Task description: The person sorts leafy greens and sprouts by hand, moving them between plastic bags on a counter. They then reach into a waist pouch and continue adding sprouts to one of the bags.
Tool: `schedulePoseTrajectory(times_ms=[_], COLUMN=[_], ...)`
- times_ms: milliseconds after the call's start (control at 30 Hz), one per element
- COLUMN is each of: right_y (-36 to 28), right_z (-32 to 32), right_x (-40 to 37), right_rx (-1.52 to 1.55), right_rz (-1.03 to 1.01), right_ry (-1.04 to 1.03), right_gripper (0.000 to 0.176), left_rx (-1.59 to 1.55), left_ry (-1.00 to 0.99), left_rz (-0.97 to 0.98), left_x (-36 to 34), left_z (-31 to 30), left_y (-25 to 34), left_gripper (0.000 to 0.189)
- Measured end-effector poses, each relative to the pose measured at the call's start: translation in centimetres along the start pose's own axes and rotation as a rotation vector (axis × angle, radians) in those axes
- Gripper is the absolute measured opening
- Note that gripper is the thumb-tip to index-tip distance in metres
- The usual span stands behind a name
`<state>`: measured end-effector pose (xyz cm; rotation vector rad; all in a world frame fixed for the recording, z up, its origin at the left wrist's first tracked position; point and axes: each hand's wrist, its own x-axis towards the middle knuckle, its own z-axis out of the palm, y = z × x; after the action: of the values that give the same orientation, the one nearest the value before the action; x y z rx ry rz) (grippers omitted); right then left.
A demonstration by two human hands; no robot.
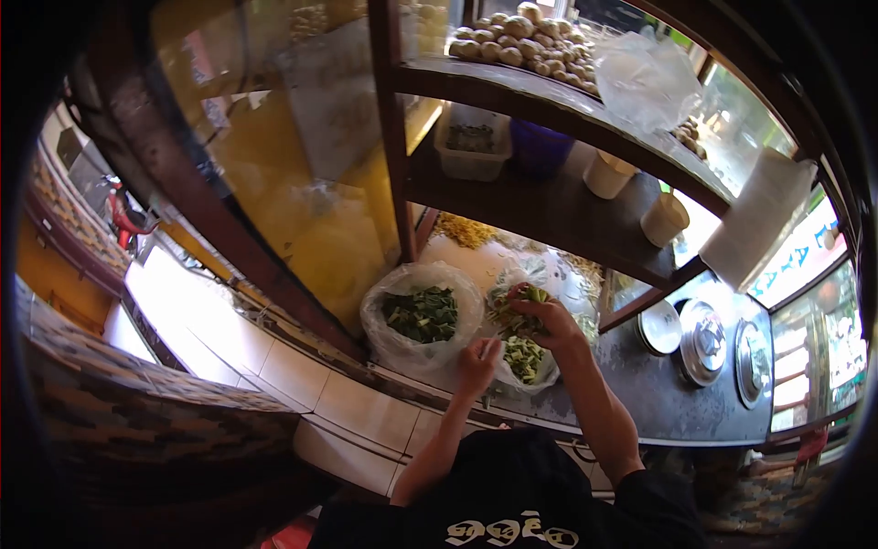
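My right hand (549,320) is closed around a bunch of chopped greens (514,316), above and behind a small clear plastic bag (547,375) that holds pale green cut vegetables (523,359). My left hand (479,364) is at the left edge of that bag, its fingers drawn together; whether anything is between them is too small to tell. Left of my hands stands a larger open clear bag (373,320) with dark green chopped leaves (422,314) inside.
Yellow shredded food (465,230) lies behind the bags. Overhead shelves (567,215) hold tubs, cups and round items (519,27). Metal lids (703,342) sit on the counter at right. A wooden post (391,137) rises behind the large bag.
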<state>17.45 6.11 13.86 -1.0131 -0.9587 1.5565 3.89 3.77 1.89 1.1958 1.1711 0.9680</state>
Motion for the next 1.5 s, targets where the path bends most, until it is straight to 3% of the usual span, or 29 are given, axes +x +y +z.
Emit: schedulePoseTrajectory(times_ms=[33,133,200,300,333,433,567,633,667,733,833,933,1000,1133,1200,1267,1300,1367,1500], right_y=[-1.5,0.3,2.9,5.7,6.1,6.8,7.1,7.9,8.2,7.9,5.9,4.5,4.6,6.7,9.0,10.6,11.1,11.7,14.4], right_z=[2.4,4.9,5.9,7.0,6.9,6.4,6.3,6.3,6.1,6.0,6.3,5.6,5.4,6.4,7.0,8.6,9.3,10.3,9.2], right_x=[0.4,4.0,7.0,10.3,10.6,11.7,11.7,11.9,11.9,11.6,10.0,9.3,9.1,9.2,9.8,9.9,9.8,9.7,11.7], right_rx=[0.244,0.263,0.224,-0.213,-0.213,-0.726,-0.714,-0.833,-0.829,-1.244,-1.036,-0.824,-0.851,-1.086,-1.192,-1.259,-1.325,-1.433,-1.544], right_rz=[0.202,0.15,0.128,0.155,0.155,0.269,0.349,0.118,0.118,-0.365,-0.441,-0.356,-0.389,-0.279,-0.227,-0.218,-0.205,-0.243,-0.304], right_ry=[0.085,-0.017,-0.012,-0.053,-0.056,-0.265,-0.256,-0.168,-0.156,0.019,0.128,0.169,0.158,-0.056,-0.174,-0.106,-0.033,-0.05,-0.143], right_gripper=[0.017,0.016,0.015,0.025,0.025,0.046,0.04,0.032,0.032,0.022,0.015,0.014,0.013,0.011,0.015,0.018,0.021,0.023,0.023], left_rx=[-0.001,0.017,-0.034,0.003,0.01,-0.011,-0.061,-0.023,-0.019,-0.004,0.02,0.181,0.212,0.206,0.255,0.105,0.106,0.218,0.364], left_ry=[0.027,-0.029,-0.042,-0.118,-0.146,-0.12,-0.087,-0.054,-0.066,-0.112,-0.153,-0.186,-0.215,-0.242,-0.301,-0.303,-0.297,-0.222,-0.178], left_rz=[0.005,-0.028,0.074,0.053,0.025,0.039,0.024,0.076,0.076,0.016,0.068,0.001,0.005,0.071,-0.033,0.179,0.183,0.491,0.593], left_x=[-0.3,-1.0,-0.6,-1.2,-1.4,-1.7,-1.9,-1.8,-1.8,-2.0,-2.6,-2.9,-2.8,-2.8,-2.7,-2.7,-2.8,-2.9,-2.8], left_z=[-0.1,0.1,0.4,-0.5,-0.7,-1.1,-1.2,-1.2,-1.1,-1.1,-1.2,-1.4,-1.3,-0.9,-1.2,-1.1,-1.3,-1.6,-2.1], left_y=[0.4,-0.1,-2.2,-0.6,-0.6,-0.5,-0.8,-0.5,-0.4,0.5,1.6,2.1,1.7,1.2,0.9,-1.4,-1.9,-2.7,-3.8], left_gripper=[0.029,0.031,0.031,0.029,0.028,0.028,0.029,0.03,0.03,0.032,0.037,0.041,0.042,0.043,0.045,0.049,0.049,0.05,0.048])
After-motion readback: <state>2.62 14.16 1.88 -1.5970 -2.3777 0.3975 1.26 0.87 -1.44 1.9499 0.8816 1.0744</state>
